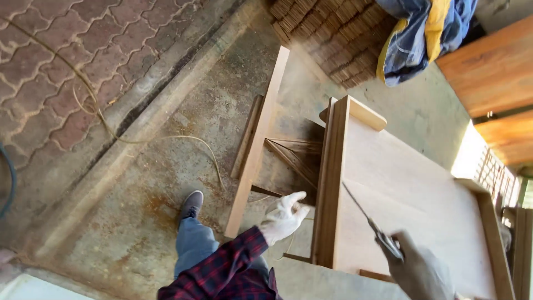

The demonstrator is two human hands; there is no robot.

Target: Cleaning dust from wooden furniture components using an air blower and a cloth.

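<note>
A thin yellowish cord trailed over the concrete floor, just beside the brick paving. Nearer the middle, the left hand in a white glove hung with its fingers loosely spread, holding nothing, just beside the edge rail of a wooden cabinet frame. The right hand, also gloved, had its fingers closed around a thin metal blade tool, whose tip lay on the frame's pale panel.
</note>
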